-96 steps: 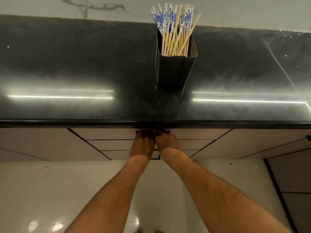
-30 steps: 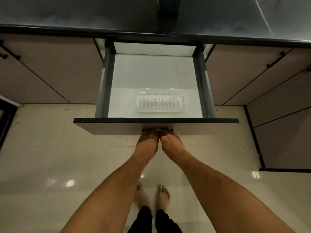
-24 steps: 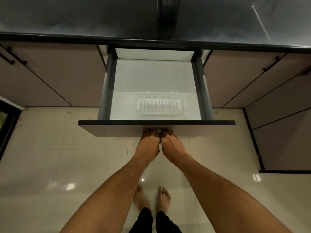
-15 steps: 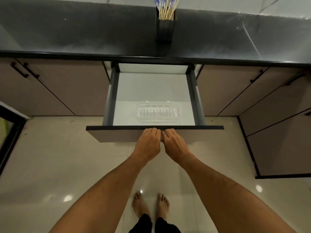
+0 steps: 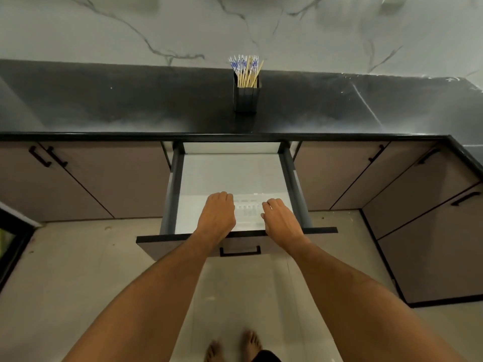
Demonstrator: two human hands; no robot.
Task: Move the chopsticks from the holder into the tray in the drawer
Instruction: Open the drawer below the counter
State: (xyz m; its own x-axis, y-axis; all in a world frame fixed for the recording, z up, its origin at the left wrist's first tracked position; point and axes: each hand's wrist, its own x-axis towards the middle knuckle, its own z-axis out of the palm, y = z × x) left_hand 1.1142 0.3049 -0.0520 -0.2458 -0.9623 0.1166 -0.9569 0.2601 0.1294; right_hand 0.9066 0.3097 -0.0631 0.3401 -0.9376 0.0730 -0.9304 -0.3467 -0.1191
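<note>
Several wooden chopsticks (image 5: 245, 71) with blue-and-white tops stand in a dark square holder (image 5: 245, 99) at the back of the black countertop (image 5: 117, 100). Below it the drawer (image 5: 168, 202) is pulled out. A clear slotted tray (image 5: 248, 209) lies on its white floor near the front. My left hand (image 5: 217, 216) has its fingers curled down over the tray's left end. At the tray's right end, my right hand (image 5: 281, 219) is curled the same way. Both hands hide the tray's ends.
The drawer front with its black handle (image 5: 240, 251) juts out toward me at hip height. Shut cabinet doors (image 5: 104, 178) flank the drawer. My bare feet (image 5: 232, 347) stand on the pale tiled floor below. A marble wall rises behind the counter.
Both hands pulled the drawer out, let go of its front and moved apart into the drawer, onto the tray's two ends. The view tilted up, and the holder and chopsticks show again.
</note>
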